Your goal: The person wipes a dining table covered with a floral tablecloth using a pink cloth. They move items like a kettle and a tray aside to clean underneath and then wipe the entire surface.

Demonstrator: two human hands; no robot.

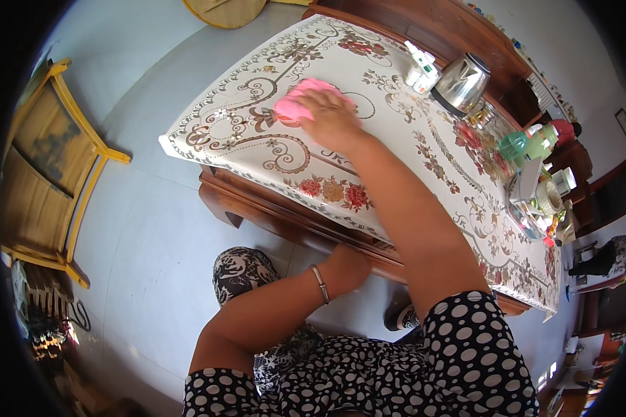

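Note:
My right hand (330,121) reaches across the table and presses down on a bunched pink cloth (303,99), with its fingers over the cloth's near right side. Under both lies a white tablecloth (250,132) printed with brown scrolls and red flowers. My left hand (349,270), with a silver bangle (320,283) at the wrist, rests by the front edge of the dark wooden table (285,205). The fingers of that hand are turned away and hidden.
A steel kettle (462,83) stands at the table's back beside white bottles (421,67). Farther right are a green bottle (513,146) and a clear container (525,201) of small items. A yellow wooden chair (83,132) stands on the left.

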